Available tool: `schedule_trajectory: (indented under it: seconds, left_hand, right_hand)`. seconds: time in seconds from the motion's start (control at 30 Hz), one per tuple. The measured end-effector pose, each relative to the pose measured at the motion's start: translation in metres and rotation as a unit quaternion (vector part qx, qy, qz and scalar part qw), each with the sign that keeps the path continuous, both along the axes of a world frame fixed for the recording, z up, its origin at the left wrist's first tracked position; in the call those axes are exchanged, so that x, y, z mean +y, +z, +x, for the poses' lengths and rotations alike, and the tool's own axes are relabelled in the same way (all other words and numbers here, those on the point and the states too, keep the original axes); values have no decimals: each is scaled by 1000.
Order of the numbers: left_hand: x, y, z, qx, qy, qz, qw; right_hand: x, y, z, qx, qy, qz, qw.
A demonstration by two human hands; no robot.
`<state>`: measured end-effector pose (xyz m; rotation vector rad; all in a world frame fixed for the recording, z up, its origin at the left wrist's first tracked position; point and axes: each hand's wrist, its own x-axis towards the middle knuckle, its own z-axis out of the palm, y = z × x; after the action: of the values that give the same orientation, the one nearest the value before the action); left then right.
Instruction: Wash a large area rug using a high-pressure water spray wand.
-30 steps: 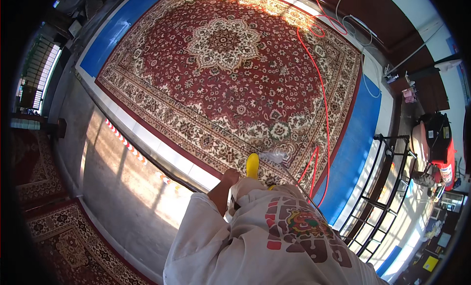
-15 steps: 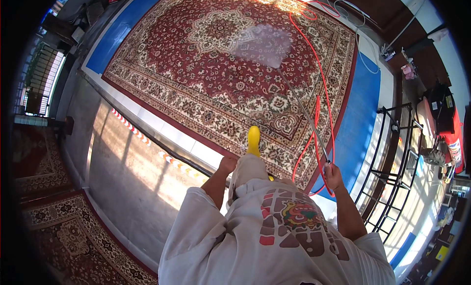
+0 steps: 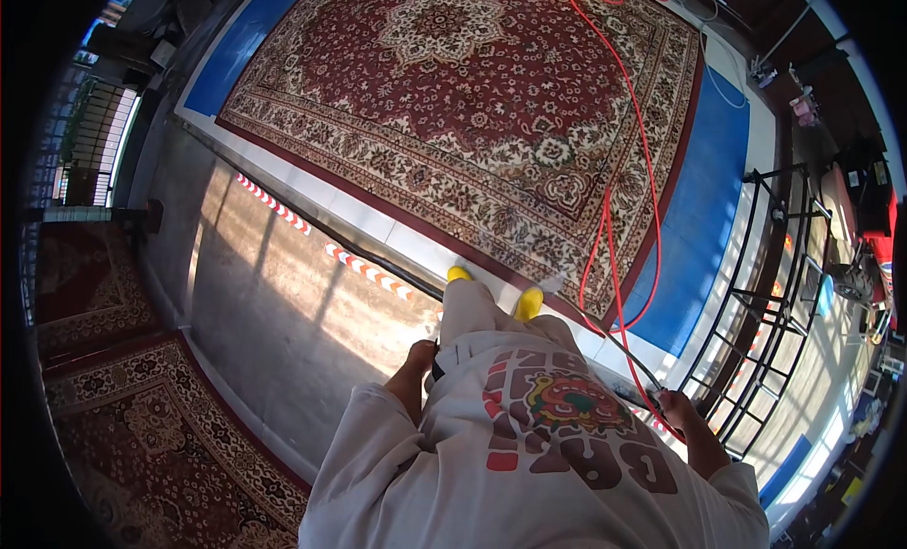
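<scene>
My right hand (image 3: 675,410) is closed round the handle of a thin metal spray lance (image 3: 639,362). The lance points down and forward toward the near right corner of a large red and cream patterned rug (image 3: 491,124). No spray shows from it. A red hose (image 3: 654,204) loops over the rug's right side and runs back beside my right hand. My left hand (image 3: 417,357) hangs at my left hip, fingers curled in beside a dark patch; what they hold, if anything, is hidden. Two yellow boots (image 3: 529,304) stick out below my trousers at the rug's near edge.
Blue floor panels (image 3: 704,218) flank the rug. A black metal rack (image 3: 756,308) stands at the right. Red-white chevron strips (image 3: 274,204) mark a sunlit concrete ledge at the left. More patterned rugs (image 3: 161,436) lie at the lower left.
The white spray over the rug is gone. My right hand has drawn the lance back toward me, lower and to the right. My left hand has dropped to my hip, and my boots are nearer me.
</scene>
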<state>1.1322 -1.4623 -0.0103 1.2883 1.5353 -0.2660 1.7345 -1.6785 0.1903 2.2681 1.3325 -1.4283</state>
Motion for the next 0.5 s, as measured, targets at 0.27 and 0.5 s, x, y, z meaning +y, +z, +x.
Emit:
schedule_trajectory:
  seconds: [0.27,0.5]
  left_hand:
    - [23,13,-33,68,-65,28,995]
    - [7,-2,-70,24,148,46,988]
  right_hand:
    - [104,9,-46,-14,116,-29,993]
    - [196,-4,-99,-16,173,-30,984]
